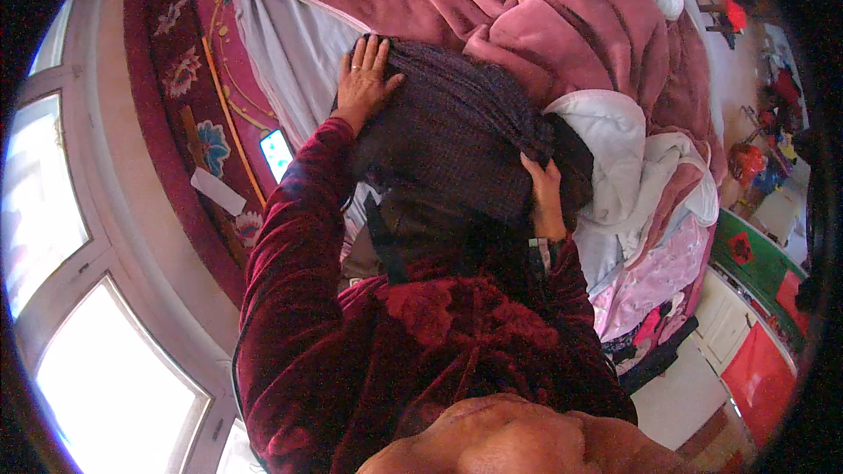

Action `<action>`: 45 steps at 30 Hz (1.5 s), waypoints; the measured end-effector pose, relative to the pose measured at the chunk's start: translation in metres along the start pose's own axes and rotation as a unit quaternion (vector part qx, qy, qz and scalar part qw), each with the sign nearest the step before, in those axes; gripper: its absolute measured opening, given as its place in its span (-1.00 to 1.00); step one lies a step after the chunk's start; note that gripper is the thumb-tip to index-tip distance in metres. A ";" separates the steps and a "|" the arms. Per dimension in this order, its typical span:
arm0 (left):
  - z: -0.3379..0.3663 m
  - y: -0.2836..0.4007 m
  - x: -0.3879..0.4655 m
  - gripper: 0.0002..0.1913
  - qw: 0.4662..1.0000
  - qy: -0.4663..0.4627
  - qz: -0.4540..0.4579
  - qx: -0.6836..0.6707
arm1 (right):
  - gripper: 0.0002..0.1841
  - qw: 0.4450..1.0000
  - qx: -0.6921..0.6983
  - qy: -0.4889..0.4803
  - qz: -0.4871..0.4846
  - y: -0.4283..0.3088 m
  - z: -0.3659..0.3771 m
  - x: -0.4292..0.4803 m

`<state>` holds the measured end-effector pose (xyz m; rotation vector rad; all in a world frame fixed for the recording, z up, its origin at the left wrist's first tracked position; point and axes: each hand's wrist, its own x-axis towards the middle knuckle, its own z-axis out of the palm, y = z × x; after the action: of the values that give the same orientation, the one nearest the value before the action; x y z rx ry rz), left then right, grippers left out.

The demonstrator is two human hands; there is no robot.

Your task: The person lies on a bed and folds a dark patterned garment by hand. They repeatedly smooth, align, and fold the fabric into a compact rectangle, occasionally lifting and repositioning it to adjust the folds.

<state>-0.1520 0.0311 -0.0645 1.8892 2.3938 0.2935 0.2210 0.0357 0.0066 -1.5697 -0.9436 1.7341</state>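
Note:
A dark knitted garment lies spread in front of me, over the near part of a pink plush blanket and a pale sheet. My left hand, with a ring on one finger, rests flat on the garment's far left corner, fingers extended. At the garment's right side, my right hand grips a gathered fold of the cloth between thumb and fingers. Dark folds hide some of its fingertips. The garment's near part is in shadow against my dark red velvet top.
A lit phone and a white paper strip lie left, on patterned red cloth, near windows. A white-lined blanket fold bunches at right, above pink floral bedding. Clothes lie at the bed's lower right; a green-and-red surface is beyond.

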 end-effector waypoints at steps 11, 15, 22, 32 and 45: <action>-0.026 -0.058 0.007 -0.38 0.950 -0.084 -0.207 -0.218 | -0.55 1.000 -0.019 0.009 0.005 0.002 0.000 0.004; -0.028 -0.072 -0.059 -0.43 0.926 -0.075 -0.239 -0.283 | -0.58 0.999 0.027 -0.026 -0.002 -0.011 0.006 -0.005; -0.044 -0.040 -0.163 -0.46 0.932 0.003 -0.245 -0.269 | -0.59 0.999 0.038 -0.007 0.030 -0.033 0.005 -0.038; -0.036 -0.016 -0.204 -0.45 0.851 -0.009 -0.378 -0.365 | -0.65 0.943 0.257 -0.172 0.120 -0.066 0.027 -0.039; -0.045 -0.025 -0.194 -0.86 0.724 0.014 -0.415 -0.551 | -0.61 0.976 0.199 -0.045 0.071 -0.057 0.011 -0.055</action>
<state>-0.1376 -0.1669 -0.0367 0.2520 1.9472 1.2468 0.2150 0.0213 0.0853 -1.3290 -0.4909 1.9617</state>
